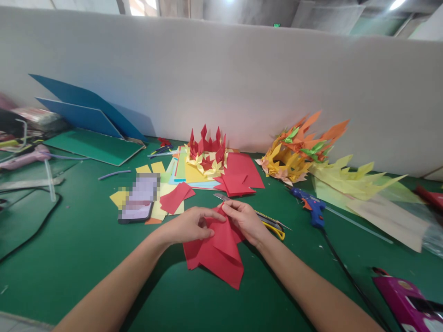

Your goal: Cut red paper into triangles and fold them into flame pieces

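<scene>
Folded red paper point(221, 249) hangs between my two hands just over the green table, with several layers and pointed lower corners. My right hand point(245, 221) pinches its top tip between thumb and fingers. From the other side, my left hand point(192, 223) grips the paper; its index finger lies across the fold near the top and its thumb rests lower down. Beyond my right hand, a utility knife point(221, 197) lies partly hidden. Yellow-handled scissors point(275, 229) lie beside that wrist.
A red-and-yellow paper crown point(207, 154) stands behind on coloured sheets, beside red paper pieces point(242, 170). At left are a phone point(138, 198) and blue boards point(83, 110). To the right are orange-yellow paper crowns point(294, 157), a blue glue gun point(311, 205) with cord and a magenta box point(403, 299).
</scene>
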The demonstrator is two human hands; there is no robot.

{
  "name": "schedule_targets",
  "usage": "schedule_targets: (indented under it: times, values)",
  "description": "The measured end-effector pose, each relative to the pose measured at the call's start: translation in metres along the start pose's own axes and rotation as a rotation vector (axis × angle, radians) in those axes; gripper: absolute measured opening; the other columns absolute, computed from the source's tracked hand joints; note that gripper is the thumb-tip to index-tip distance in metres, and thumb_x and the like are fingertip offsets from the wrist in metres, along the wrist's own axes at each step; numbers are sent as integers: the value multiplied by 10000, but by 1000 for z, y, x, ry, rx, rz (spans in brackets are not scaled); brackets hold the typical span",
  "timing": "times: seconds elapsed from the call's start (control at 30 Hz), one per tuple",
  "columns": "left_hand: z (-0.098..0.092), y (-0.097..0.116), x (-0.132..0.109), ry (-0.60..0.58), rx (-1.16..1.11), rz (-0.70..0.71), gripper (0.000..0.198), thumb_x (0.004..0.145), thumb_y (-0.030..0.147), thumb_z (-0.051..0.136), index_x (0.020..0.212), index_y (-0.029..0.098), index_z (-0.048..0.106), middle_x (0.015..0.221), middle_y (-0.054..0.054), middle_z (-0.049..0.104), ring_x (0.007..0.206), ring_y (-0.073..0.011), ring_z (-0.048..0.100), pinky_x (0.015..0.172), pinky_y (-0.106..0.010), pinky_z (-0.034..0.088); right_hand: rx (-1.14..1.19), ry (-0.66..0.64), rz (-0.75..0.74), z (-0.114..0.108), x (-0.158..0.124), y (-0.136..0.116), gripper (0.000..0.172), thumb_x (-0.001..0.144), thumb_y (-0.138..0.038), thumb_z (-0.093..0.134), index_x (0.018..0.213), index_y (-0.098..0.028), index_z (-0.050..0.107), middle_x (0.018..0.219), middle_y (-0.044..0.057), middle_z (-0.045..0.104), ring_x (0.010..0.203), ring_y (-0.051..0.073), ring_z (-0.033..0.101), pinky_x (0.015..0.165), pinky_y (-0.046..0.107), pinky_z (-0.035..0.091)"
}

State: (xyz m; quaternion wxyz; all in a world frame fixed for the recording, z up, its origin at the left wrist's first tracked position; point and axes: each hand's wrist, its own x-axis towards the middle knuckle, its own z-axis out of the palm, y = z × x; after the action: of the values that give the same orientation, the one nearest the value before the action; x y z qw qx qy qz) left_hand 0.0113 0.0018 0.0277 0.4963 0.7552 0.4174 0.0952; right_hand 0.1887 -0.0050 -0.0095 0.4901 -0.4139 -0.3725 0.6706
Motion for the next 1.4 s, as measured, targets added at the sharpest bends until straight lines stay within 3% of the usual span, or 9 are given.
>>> schedule_targets:
  times: [0.23, 0.47, 0.8, 1.1, 1.4]
  values:
    - [0, 1, 0, -28, -7, -16, 457, 696, 210, 546, 1148, 179, 614, 552, 61, 426, 513, -89, 367, 492, -203, 294, 6, -57, 8, -1, 0, 0, 294, 535, -422, 805, 616, -180, 660, 631, -26, 613, 622, 114, 523, 653, 258, 402]
    - [3, 4, 0, 2, 22, 1, 447, 685, 219, 554, 1123, 177, 632, 593, 45, 458, 535, -97, 394, 503, -208, 320, -28, 39, -41, -1, 3, 2, 300, 507, -389, 822, 619, -170, 650, 615, -40, 592, 601, 95, 486, 657, 252, 379]
    - [2, 2, 0, -15, 56, 24, 460, 702, 221, 547, 1155, 212, 623, 597, 42, 472, 544, -100, 410, 505, -208, 317, -8, 5, -62, -2, 2, 1, 307, 511, -404, 815, 599, -184, 619, 630, -46, 573, 604, 95, 474, 646, 245, 377]
    - [0, 6, -2, -28, 86, 34, 438, 715, 198, 526, 1139, 211, 633, 593, 46, 429, 537, -93, 359, 498, -199, 298, 50, 29, -24, 1, -1, -3, 290, 469, -365, 837, 594, -180, 651, 635, -37, 589, 598, 89, 482, 629, 240, 377]
    - [0, 5, -2, -47, 112, 62, 435, 711, 159, 506, 1119, 224, 641, 650, 30, 486, 544, -95, 360, 482, -190, 282, 73, 19, 27, 0, -2, -7, 273, 465, -310, 842, 566, -179, 624, 572, -54, 568, 550, 78, 462, 590, 237, 358]
